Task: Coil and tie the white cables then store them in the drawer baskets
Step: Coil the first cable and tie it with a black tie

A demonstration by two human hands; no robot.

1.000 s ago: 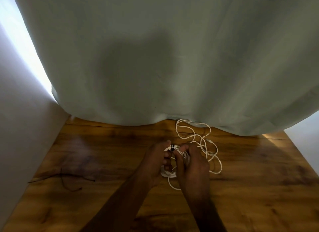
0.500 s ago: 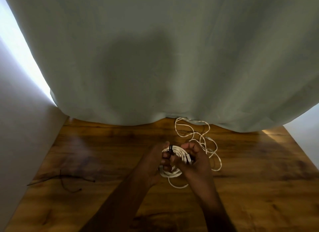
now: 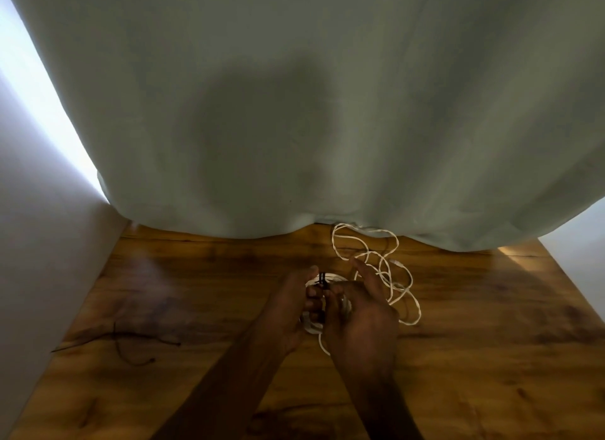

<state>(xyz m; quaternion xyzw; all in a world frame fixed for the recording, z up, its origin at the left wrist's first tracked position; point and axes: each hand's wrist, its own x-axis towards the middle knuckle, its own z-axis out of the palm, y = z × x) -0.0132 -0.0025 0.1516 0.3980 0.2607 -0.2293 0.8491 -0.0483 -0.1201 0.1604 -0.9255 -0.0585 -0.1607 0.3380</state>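
The coiled white cable [image 3: 313, 321] sits between both hands, low over the wooden desk [image 3: 491, 341], most of it hidden by the fingers. The left hand [image 3: 289, 312] curls round the coil's near-left side, thumb on top, apparently to keep the loops stacked so they cannot spring apart. Just right of that grip, the right hand [image 3: 360, 312] pinches at a thin black tie [image 3: 322, 280] that crosses the loops, while its outer fingers splay up and away; I judge this is the tying step, one hand clamping and the other working the tie round the bundle.

The coil lies roughly flat, its ring facing up toward the camera, so it has no clear long axis; the tie runs across it, away from the person.

Beyond and to the right of the grip, a second loose white cable [image 3: 376, 259] sprawls uncoiled on the desk, its far loops reaching the hem of the grey-green curtain [image 3: 294, 112]. Well to the left of the grip lie thin dark ties [image 3: 131, 338]. No drawer baskets are visible.
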